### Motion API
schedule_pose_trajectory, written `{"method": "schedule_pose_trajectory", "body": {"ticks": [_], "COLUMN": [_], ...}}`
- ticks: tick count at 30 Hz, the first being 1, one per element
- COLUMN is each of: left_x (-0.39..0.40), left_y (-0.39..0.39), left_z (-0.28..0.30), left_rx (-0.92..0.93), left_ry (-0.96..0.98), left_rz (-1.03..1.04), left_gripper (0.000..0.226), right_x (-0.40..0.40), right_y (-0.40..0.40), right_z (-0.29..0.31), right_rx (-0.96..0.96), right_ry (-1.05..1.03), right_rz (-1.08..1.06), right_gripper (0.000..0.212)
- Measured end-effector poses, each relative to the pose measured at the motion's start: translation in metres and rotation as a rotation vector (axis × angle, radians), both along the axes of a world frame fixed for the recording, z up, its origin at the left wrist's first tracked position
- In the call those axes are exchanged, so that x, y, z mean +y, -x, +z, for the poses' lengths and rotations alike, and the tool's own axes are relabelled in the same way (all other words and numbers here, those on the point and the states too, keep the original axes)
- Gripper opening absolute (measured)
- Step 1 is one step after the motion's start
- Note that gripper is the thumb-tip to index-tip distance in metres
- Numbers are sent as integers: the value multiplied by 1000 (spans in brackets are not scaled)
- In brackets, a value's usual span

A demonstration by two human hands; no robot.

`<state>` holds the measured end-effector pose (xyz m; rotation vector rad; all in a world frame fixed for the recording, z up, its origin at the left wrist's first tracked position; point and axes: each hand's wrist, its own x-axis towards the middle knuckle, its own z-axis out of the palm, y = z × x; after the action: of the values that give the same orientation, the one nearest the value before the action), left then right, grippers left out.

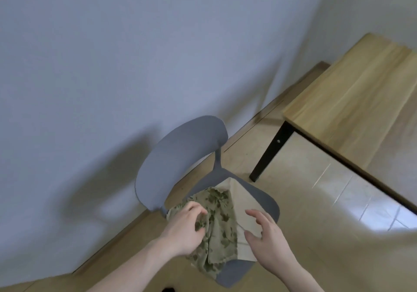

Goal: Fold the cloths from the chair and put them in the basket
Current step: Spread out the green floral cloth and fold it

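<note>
A grey chair (180, 156) with a smooth, rounded moulded back and a curved seat stands close to the pale wall (112, 55). On its seat lie two cloths, overlapping. The upper one is a floral cloth (216, 228), olive green with darker leaf shapes, soft and heavily rumpled, its lower edge spilling toward the seat's front rim. Under it and to its right is a plain cream cloth (241, 203), flatter and stiffer-looking, one crisp corner pointing up toward the chair's back post and a straight edge running down the seat.

The left hand (185, 228) is on the floral cloth, fingers curled into its folds, so that grip holds a bunch of the fabric. The right hand (266, 233) is spread wide above the cream cloth's right edge, fingers bent but apart, and I cannot tell whether the fingertips touch the fabric; it holds nothing.

To the right stands a light wood worktop (352, 102) with visible grain, a sharp near corner and a black square leg (270, 152). Between that leg and the chair runs a strip of glossy pale floor (304, 201), with a bright reflection near the right edge. The chair's left side sits just beside the wall's base.
</note>
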<state>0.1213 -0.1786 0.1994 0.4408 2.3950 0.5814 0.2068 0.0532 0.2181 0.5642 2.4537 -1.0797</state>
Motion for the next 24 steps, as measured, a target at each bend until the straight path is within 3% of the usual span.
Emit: {"method": "schedule_pose_trajectory", "body": {"ticks": [7, 12, 17, 24], "left_x": [39, 65, 69, 71], "left_y": [74, 114, 120, 125], "left_z": [-178, -263, -305, -319], "left_rx": [196, 434, 622, 663], "left_ry": [-144, -220, -368, -498], "left_rz": [-45, -82, -55, -94], "left_gripper": [46, 50, 27, 8], "right_x": [6, 15, 16, 13], "right_y": [50, 67, 66, 60], "right_z": [-173, -256, -291, -309], "right_rx": [127, 259, 438, 563], "right_ry": [-136, -243, -398, -490], "right_rz": [-72, -27, 2, 75], "right_gripper": [43, 32, 23, 23]}}
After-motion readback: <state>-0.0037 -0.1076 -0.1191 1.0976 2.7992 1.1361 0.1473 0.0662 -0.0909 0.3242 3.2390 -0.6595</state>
